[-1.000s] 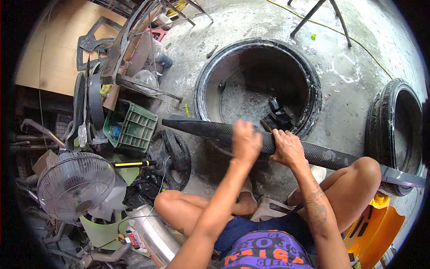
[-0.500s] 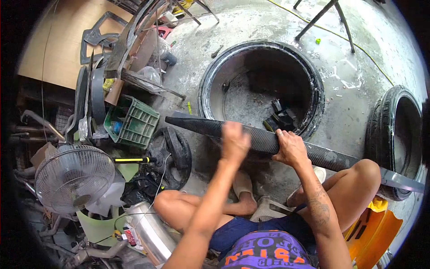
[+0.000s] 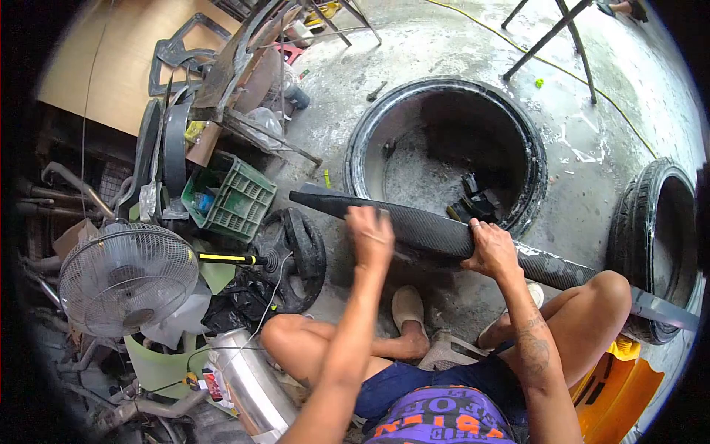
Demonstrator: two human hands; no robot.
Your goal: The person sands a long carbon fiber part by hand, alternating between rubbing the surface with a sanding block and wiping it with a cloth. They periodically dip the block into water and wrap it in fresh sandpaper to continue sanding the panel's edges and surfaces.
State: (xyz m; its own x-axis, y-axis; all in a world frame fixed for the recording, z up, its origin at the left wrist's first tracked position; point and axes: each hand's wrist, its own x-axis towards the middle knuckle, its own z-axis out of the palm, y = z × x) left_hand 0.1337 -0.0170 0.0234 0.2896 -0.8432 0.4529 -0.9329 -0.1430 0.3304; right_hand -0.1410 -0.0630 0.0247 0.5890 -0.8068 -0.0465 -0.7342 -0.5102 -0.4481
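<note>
A long, tapered black panel (image 3: pixel 421 227) with a carbon-fibre weave lies slantwise in front of me, its right part over my raised right knee. My right hand (image 3: pixel 491 250) grips its near edge around the middle, thumb underneath and fingers on top. Nearer the tapered left end, my left hand (image 3: pixel 372 240) lies on the panel with its fingers curled and somewhat blurred. Whatever may be under those fingers is hidden. Just beyond the panel stands a large round tub-like ring (image 3: pixel 355 140), coated with white dust, with dark scraps (image 3: pixel 473 200) inside.
To the left are a wire fan (image 3: pixel 129 277), a green crate (image 3: pixel 240 194), a dusty black wheel-like part (image 3: pixel 303 259) and a metal cylinder (image 3: pixel 251 377). Tyres (image 3: pixel 640 222) stand at the right, above an orange panel (image 3: pixel 621 392). Metal stand legs (image 3: pixel 547 41) rise at the back.
My left hand has shifted leftward along the panel, towards its tapered end. My right hand keeps its grip. The whole view has shifted slightly.
</note>
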